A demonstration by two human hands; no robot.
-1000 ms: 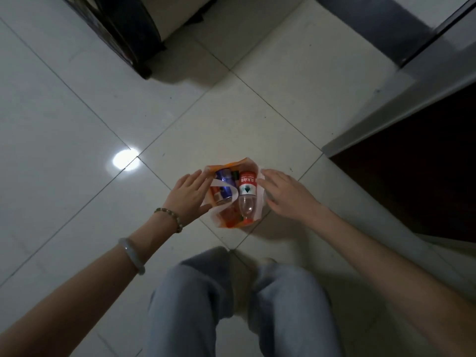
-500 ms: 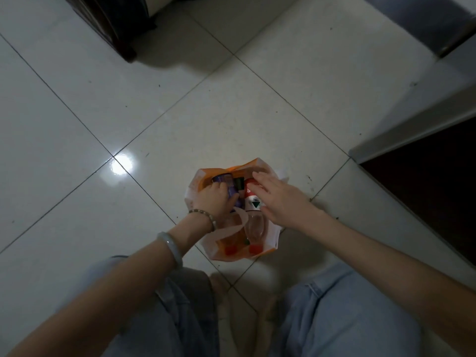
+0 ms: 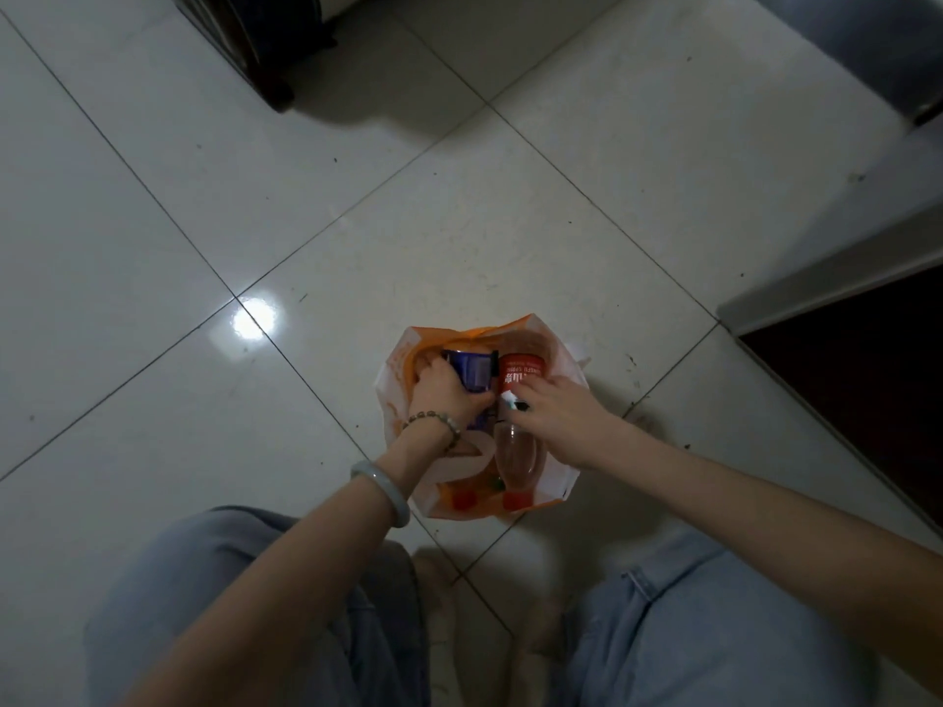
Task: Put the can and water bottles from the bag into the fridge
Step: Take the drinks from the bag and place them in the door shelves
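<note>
An orange and white bag [image 3: 557, 482] lies open on the floor tiles in front of my knees. Inside it a blue can [image 3: 472, 371] lies on the left, and my left hand [image 3: 443, 395] is closed around it. Beside the can lies a clear water bottle [image 3: 516, 454] with a red label and a red cap toward me. My right hand [image 3: 564, 418] rests on that bottle's middle, fingers curled over it. A second red cap [image 3: 465, 499] shows at the bag's near end; the rest of that bottle is hidden.
A dark furniture base [image 3: 255, 53] stands at the top left. On the right a pale door edge [image 3: 826, 285] borders a dark opening [image 3: 867, 369]. White glossy floor tiles surround the bag. My knees in light jeans [image 3: 714, 630] fill the bottom.
I have crouched lower toward the bag. My left hand went from the bag's rim onto the can, and my right hand moved from the bag's edge onto the bottle.
</note>
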